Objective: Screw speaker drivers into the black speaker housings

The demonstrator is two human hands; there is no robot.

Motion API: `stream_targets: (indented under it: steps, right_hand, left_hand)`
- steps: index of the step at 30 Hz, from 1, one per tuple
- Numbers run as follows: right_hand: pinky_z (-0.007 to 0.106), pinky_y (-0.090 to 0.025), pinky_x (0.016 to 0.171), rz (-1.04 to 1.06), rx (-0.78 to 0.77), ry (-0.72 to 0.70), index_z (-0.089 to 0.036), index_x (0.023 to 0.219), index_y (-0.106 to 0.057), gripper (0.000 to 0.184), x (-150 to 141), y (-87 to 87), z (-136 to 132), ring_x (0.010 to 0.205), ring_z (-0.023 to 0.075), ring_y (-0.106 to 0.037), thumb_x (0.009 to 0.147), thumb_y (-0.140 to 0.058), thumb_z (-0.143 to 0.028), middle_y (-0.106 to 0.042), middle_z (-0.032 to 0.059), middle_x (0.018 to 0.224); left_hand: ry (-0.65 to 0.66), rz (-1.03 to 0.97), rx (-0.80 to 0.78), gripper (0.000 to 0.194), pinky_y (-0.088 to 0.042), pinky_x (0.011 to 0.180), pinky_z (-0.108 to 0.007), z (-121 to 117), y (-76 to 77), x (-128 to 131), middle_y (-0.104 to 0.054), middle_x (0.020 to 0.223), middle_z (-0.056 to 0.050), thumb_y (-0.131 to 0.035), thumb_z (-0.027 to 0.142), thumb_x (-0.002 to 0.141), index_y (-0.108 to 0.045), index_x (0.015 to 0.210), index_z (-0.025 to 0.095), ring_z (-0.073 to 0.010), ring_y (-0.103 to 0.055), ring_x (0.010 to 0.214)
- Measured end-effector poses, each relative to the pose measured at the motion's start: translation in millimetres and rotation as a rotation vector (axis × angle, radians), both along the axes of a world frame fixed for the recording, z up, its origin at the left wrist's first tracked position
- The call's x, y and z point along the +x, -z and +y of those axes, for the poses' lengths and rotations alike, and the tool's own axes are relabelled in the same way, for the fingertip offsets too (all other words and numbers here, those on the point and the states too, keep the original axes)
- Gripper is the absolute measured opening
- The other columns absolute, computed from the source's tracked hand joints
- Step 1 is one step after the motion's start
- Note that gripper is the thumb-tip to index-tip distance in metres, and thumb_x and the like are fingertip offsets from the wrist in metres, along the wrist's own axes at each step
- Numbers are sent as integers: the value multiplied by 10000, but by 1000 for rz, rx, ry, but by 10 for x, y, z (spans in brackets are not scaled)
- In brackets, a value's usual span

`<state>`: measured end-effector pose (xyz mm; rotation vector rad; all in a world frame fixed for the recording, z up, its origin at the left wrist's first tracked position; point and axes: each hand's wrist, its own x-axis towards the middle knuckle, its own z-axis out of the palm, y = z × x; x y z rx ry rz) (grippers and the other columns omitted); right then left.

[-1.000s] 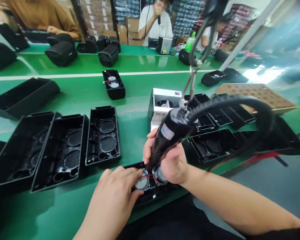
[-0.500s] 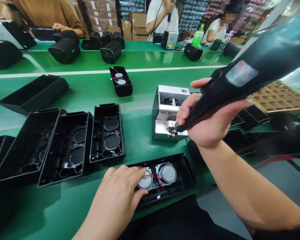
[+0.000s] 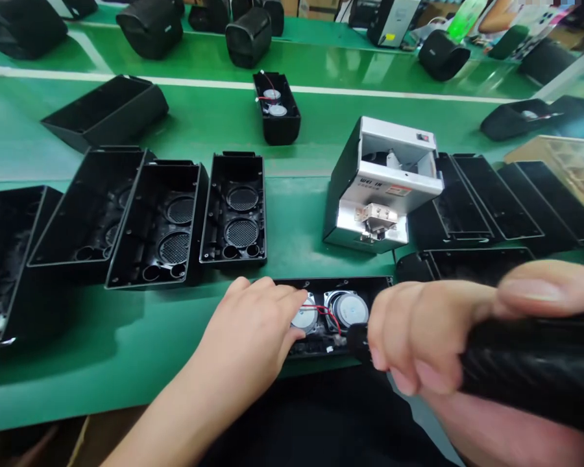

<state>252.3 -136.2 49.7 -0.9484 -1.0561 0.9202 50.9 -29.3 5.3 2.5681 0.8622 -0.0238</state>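
Note:
A black speaker housing [image 3: 350, 285] lies at the near edge of the green table, with two round silver speaker drivers [image 3: 351, 310] and red wires inside. My left hand [image 3: 257, 331] rests flat on its left end, fingers stretched over the left driver. My right hand [image 3: 428, 334] is wrapped round a black electric screwdriver [image 3: 525, 370], very close to the camera. The tool's tip points left at the housing's right part, beside the right driver.
A silver screw feeder box [image 3: 384, 188] stands behind the housing. Three empty black housings with mesh grilles [image 3: 233, 207] lie at the left. More black shells [image 3: 496, 201] lie at the right, and finished speakers [image 3: 250, 35] sit across the belt.
My right hand has brought the screwdriver from the screw feeder down to the housing at the table edge. The view has tilted downward. My left hand has stayed on the left driver.

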Motion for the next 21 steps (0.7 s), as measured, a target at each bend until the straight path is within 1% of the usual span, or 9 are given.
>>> stream_targets:
  steps: [2,4,6,7,10,12,15,18,21]
  right_hand:
    - [460,-605,647,2,19,-32,-346,1233,-747,369,-37,50,52,563,232,-676,1138,-441,-530,-685,24,683]
    - [453,-595,594,28,16,-58,-334,1228,-763,415,-35,82,93,573,249,-674,1119,-451,-585,-686,41,682]
    - [447,-589,557,64,21,-40,-320,1193,-784,383,-15,107,117,560,255,-662,1104,-506,-569,-683,49,672]
    - [453,-594,559,70,18,-42,-317,1182,-790,335,-4,119,123,563,259,-662,1095,-549,-534,-686,52,673]
    - [495,-625,630,35,-34,-117,-348,1190,-782,234,24,146,132,610,267,-684,1089,-596,-446,-711,52,708]
    - [502,-627,655,-1,-37,-135,-378,1209,-765,231,17,154,137,627,265,-689,1090,-590,-468,-714,43,715]
    - [461,-608,593,-3,-9,-70,-356,1176,-781,265,-55,151,146,572,248,-659,1083,-585,-509,-689,37,665]
    - [426,-588,538,-1,-3,-32,-335,1120,-813,264,-162,149,147,527,231,-636,1091,-584,-463,-675,31,629]
    - [424,-583,531,-44,41,-28,-321,1072,-828,286,-241,183,133,508,224,-630,1096,-581,-462,-662,24,609]
  left_hand:
    - [-2,-14,0,354,-433,892,-467,-6,0,2,-790,1255,-8,-788,210,948,-710,1287,271,-286,-684,1082]
    - [-7,-25,-5,312,-414,867,-449,-10,-5,7,-792,1224,11,-795,204,940,-717,1233,277,-272,-681,1057]
    - [-12,-29,-14,236,-394,841,-432,-12,-12,13,-794,1175,14,-794,208,942,-724,1158,271,-262,-678,1031]
    - [-14,-28,-19,199,-385,827,-425,-12,-16,16,-795,1145,11,-794,216,944,-725,1124,265,-259,-677,1019]
    - [-6,-21,-30,139,-359,793,-408,-10,-23,19,-790,1072,12,-801,246,950,-722,1064,258,-254,-676,1000]
    - [0,-17,-24,138,-345,780,-400,-7,-23,18,-784,1055,20,-808,257,948,-718,1053,258,-253,-675,998]
    - [0,-14,-11,147,-335,774,-399,-5,-16,14,-780,1050,29,-809,270,953,-714,1064,258,-254,-674,1000]
    - [4,-19,1,170,-332,772,-407,-15,-3,11,-783,1054,36,-805,300,962,-709,1097,260,-257,-671,992]
    - [4,-32,24,195,-340,784,-422,-46,5,3,-788,1084,39,-804,294,961,-702,1122,255,-260,-663,984]
